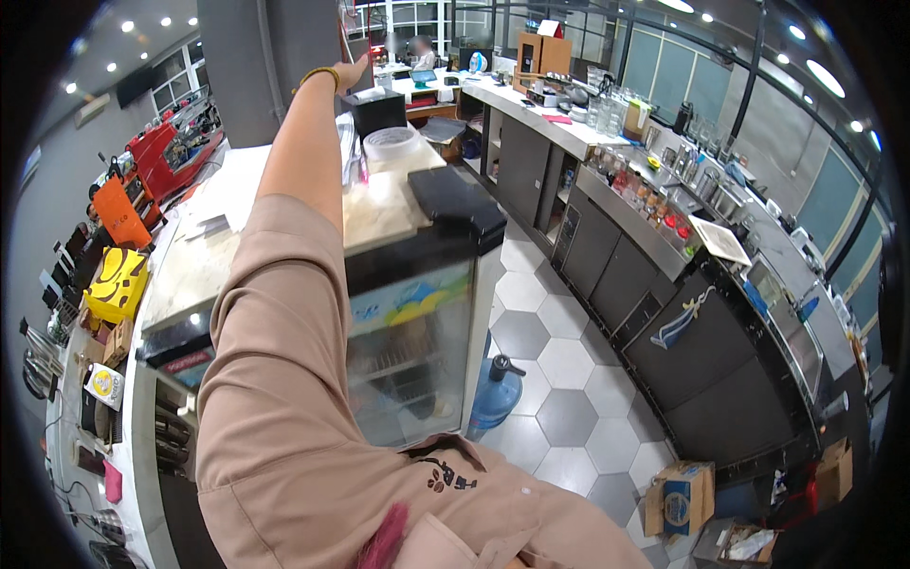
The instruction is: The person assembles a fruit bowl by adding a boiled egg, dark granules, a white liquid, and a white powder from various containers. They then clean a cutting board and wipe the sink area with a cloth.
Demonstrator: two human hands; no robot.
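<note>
My left arm stretches far forward past a grey column (239, 71), with a beaded bracelet at the wrist. Small at the top of the view, my left hand (352, 74) has its fingers drawn together beside a thin red-edged panel (356, 40). What they hold, if anything, is too small to make out. Below the hand are a black box (376, 112) and a roll of clear tape (391, 144) on a worn counter top (374, 204). My right hand is out of view.
Under the counter top stands a glass-door fridge (408, 351), with a blue water bottle (497, 394) beside it on hexagonal floor tiles (567, 417). A long counter (607, 142) with jars and metal cups runs along the right. Cardboard boxes (679, 498) lie at lower right.
</note>
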